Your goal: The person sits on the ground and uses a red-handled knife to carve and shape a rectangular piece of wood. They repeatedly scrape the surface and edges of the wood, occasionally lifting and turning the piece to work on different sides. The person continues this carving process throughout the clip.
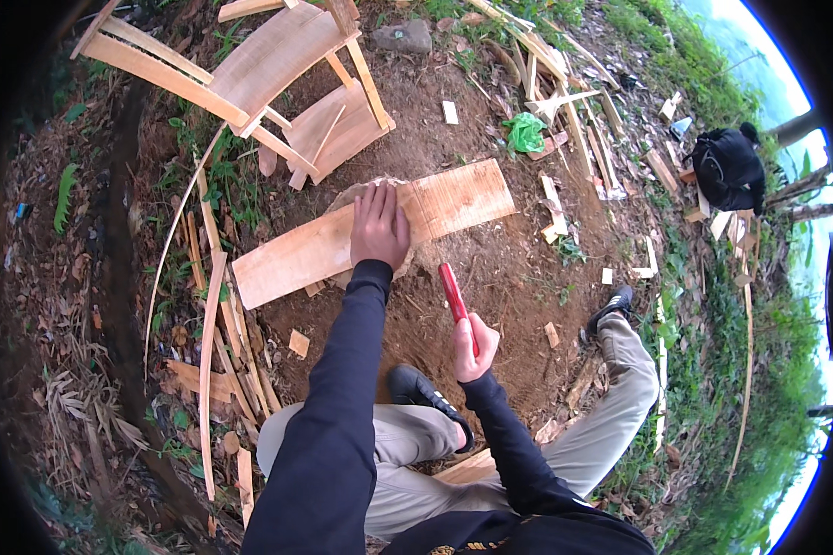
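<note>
A long pale wooden board (292, 255) lies at a slant across a tree stump (346, 195), which it mostly covers. My left hand (379, 227) presses on top of the board near its middle, fingers stretched out and nearly together. To the right of the board's near edge, my right hand (477, 348) is closed around a slim red tool (452, 290). Its red length points up toward the board and stays apart from it. Which kind of tool it is I cannot tell. A faint line crosses the board just right of my left hand.
A wooden chair (268, 60) stands at the far left. Long wood strips (210, 370) lie along the left. Farther right are a green plastic bag (525, 133), scattered offcuts (553, 208) and a black backpack (727, 168). My shoe (421, 393) rests on the dirt below the board.
</note>
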Action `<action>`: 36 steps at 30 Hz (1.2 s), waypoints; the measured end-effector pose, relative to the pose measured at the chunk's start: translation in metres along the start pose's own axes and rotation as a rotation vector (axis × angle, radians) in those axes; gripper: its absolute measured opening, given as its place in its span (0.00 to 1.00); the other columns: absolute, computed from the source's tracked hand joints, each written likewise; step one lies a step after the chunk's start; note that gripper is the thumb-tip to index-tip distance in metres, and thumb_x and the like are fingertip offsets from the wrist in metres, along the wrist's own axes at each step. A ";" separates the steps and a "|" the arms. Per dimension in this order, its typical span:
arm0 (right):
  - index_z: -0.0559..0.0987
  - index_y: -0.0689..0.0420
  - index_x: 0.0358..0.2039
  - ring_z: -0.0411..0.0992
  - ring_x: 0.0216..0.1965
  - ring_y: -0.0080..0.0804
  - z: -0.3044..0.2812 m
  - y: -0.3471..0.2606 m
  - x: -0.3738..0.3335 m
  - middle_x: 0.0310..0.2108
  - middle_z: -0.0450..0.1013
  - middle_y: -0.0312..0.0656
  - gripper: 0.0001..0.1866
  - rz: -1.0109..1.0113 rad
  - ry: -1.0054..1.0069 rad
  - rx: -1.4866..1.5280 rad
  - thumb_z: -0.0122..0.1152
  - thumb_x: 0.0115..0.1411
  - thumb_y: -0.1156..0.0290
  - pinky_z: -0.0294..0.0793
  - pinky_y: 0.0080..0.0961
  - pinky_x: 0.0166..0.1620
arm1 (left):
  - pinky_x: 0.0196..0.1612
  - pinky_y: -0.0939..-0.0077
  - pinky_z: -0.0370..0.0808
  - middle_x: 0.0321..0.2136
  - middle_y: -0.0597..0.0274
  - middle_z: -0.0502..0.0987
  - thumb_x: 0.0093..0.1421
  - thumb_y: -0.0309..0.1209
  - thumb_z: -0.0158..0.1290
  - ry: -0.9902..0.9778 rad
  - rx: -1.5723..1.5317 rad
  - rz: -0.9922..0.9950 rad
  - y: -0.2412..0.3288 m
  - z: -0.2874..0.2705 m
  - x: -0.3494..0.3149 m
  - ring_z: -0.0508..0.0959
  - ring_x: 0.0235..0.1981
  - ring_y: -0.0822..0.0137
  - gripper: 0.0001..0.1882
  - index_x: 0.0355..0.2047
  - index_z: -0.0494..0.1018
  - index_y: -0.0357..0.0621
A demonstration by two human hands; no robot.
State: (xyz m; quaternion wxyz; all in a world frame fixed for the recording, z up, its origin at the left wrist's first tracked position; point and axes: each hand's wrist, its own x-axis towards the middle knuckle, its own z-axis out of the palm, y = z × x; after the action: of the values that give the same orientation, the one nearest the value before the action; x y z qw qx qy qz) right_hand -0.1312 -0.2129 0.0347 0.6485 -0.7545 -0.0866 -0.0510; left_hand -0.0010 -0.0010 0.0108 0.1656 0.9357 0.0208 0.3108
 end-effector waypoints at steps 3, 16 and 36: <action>0.69 0.58 0.20 0.62 0.11 0.35 -0.005 -0.002 -0.013 0.11 0.60 0.41 0.17 0.002 0.012 -0.103 0.58 0.65 0.66 0.60 0.32 0.20 | 0.66 0.48 0.62 0.55 0.44 0.75 0.62 0.29 0.51 -0.013 0.010 -0.009 0.000 -0.002 -0.004 0.70 0.61 0.47 0.20 0.53 0.75 0.33; 0.77 0.60 0.24 0.68 0.12 0.32 -0.010 -0.026 -0.005 0.12 0.66 0.42 0.12 0.020 0.001 -0.078 0.61 0.64 0.69 0.64 0.27 0.20 | 0.66 0.48 0.62 0.55 0.44 0.75 0.62 0.29 0.50 -0.007 0.013 -0.008 -0.002 0.002 -0.003 0.70 0.62 0.47 0.21 0.54 0.74 0.32; 0.75 0.60 0.23 0.63 0.11 0.29 0.017 -0.015 0.006 0.10 0.61 0.42 0.14 0.021 0.034 -0.125 0.60 0.65 0.68 0.61 0.29 0.19 | 0.66 0.48 0.62 0.55 0.43 0.74 0.63 0.30 0.50 -0.009 0.002 -0.010 0.002 -0.001 -0.001 0.70 0.62 0.47 0.21 0.54 0.74 0.32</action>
State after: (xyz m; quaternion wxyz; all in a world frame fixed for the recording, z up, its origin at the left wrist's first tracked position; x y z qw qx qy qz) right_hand -0.1289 -0.1940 0.0482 0.6019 -0.7935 -0.0644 -0.0625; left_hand -0.0027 -0.0024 0.0111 0.1661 0.9372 0.0251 0.3056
